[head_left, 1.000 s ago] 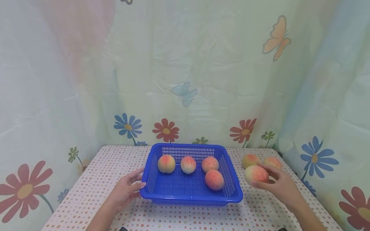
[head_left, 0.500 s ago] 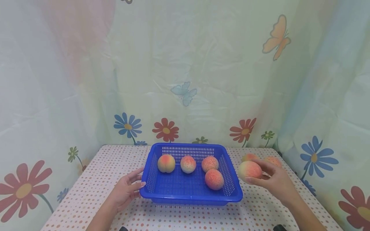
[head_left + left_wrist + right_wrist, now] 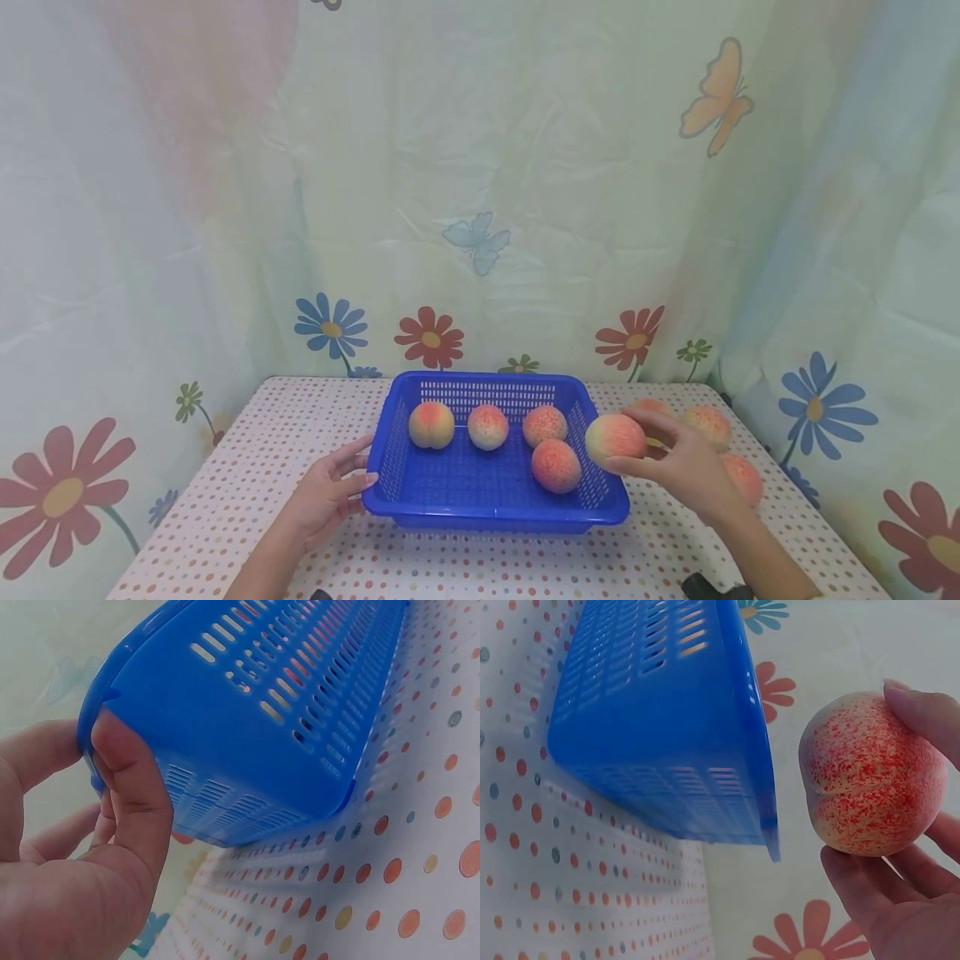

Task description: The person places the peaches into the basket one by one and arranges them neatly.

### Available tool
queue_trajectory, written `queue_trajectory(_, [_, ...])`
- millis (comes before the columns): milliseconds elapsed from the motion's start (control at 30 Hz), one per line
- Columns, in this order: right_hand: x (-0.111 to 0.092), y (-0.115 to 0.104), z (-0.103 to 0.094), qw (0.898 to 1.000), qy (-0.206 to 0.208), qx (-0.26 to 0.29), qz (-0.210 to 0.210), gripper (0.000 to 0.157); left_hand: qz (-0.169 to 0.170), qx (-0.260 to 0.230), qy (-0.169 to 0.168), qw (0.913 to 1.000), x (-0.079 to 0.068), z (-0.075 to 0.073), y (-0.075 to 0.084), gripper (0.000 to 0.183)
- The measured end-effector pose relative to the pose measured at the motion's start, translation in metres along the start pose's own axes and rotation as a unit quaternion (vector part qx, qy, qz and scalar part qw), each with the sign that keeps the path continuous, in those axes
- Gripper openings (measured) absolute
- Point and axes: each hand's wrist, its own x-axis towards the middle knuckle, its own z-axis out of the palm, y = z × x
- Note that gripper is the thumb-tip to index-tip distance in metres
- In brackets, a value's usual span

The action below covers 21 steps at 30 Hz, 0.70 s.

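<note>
A blue plastic basket (image 3: 495,514) stands on the table with several peaches inside. A yellowish peach (image 3: 431,426) lies at its left, a pale speckled peach (image 3: 488,427) in the middle, and two redder ones to the right, the nearer red peach (image 3: 557,467) among them. My left hand (image 3: 326,492) grips the basket's left rim, its thumb and fingers bent round the edge in the left wrist view. With my right hand (image 3: 686,462) I hold a pink-and-cream peach (image 3: 615,442) beside the basket's right rim. The right wrist view shows that speckled peach (image 3: 874,772) raised, apart from the basket.
Three more peaches lie on the table right of the basket: one partly behind my right hand, a speckled peach (image 3: 708,427), and a red peach (image 3: 742,479) near my wrist. A dotted cloth (image 3: 450,571) covers the table. A flowered curtain (image 3: 480,167) surrounds it.
My right hand has carried its peach leftward from the other loose peaches to the basket's right rim, uncovering a red peach on the table. My left hand and the basket stay in place.
</note>
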Motion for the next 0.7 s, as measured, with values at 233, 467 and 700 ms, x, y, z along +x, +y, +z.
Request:
queue_trajectory(233, [0.008,-0.006,0.012,0.999,-0.014,0.046,-0.02,0.071,-0.002,-0.003,-0.003,1.0,-0.001,0.0,0.001,0.07])
queue_trajectory(467, [0.015,-0.012,0.022,0.998,-0.021,0.048,-0.041,0.066,0.0,-0.005,-0.007,1.0,-0.002,0.001,0.002,0.07])
queue_trajectory(700, [0.023,-0.016,0.035,0.997,-0.026,0.045,-0.054,0.067,0.0,-0.005,-0.004,1.0,0.0,0.0,0.001,0.071])
